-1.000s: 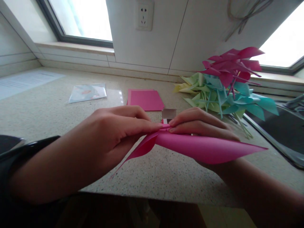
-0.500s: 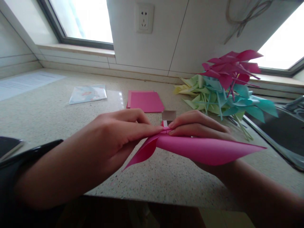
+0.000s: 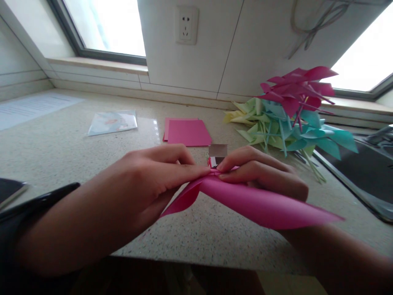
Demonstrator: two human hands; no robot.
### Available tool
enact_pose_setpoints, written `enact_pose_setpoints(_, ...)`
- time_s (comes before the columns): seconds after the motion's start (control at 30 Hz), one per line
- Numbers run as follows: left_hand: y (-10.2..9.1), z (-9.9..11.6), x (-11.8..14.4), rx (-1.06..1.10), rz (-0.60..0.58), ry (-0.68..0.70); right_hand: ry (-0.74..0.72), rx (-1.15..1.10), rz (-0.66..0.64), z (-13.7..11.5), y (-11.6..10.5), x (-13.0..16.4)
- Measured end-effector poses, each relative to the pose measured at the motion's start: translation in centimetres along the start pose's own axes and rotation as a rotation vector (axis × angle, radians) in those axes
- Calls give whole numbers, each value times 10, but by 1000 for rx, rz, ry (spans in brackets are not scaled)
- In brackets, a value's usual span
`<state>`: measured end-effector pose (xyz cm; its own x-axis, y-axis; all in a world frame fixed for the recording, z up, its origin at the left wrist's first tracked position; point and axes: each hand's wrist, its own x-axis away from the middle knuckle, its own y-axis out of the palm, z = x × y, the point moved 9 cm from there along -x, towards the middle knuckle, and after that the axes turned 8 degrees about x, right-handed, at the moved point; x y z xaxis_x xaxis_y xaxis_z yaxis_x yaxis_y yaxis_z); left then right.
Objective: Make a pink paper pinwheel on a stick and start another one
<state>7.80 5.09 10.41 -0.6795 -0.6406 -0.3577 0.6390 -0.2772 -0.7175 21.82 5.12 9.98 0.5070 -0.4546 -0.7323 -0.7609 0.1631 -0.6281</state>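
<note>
Both of my hands pinch a folded pink paper piece [image 3: 260, 205] just above the speckled counter [image 3: 202, 233]. My left hand [image 3: 147, 180] grips its centre from the left, fingertips pressed on the fold. From the right, my right hand [image 3: 260, 170] holds the same centre, its fingertips meeting the left ones. One long pointed flap of the paper reaches right past my right wrist; a shorter flap curls down to the left under my left hand. A small silvery object [image 3: 217, 152] lies just behind the fingertips.
A stack of pink paper squares [image 3: 187, 132] lies behind my hands. A heap of folded pink, blue, green and yellow paper pinwheels [image 3: 288, 114] sits at the back right, beside a dark sink [image 3: 365, 168]. A clear packet [image 3: 113, 122] and a printed sheet [image 3: 30, 106] lie left.
The long right flap of the pink paper has tilted lower toward the counter, and my right hand has curled a little more over the fold. Both hands stay at the centre.
</note>
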Motion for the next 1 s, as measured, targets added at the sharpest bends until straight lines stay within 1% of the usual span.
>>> enact_pose_setpoints(0.13,1,1,2,-15,-21,4,-36,-6,56,-1,-1,1)
enact_pose_setpoints(0.3,1,1,5,2,-40,-6,-67,-14,41,-2,1,2)
enact_pose_setpoints(0.53,0,4,4,42,-61,31,-60,-23,54,-4,0,2)
enact_pose_setpoints(0.63,0,6,3,34,-68,44,-69,-27,70,-5,0,3)
enact_pose_setpoints(0.73,0,6,3,17,-79,26,-64,-29,54,-5,3,1)
enact_pose_setpoints(0.87,-1,7,4,5,-57,19,-68,-30,70,-10,-4,-4)
enact_pose_setpoints(0.9,-1,8,5,-2,-49,18,-71,-22,54,-11,-6,-6)
enact_pose_setpoints(1.0,1,8,4,-25,-39,7,-94,12,-48,-16,-4,-10)
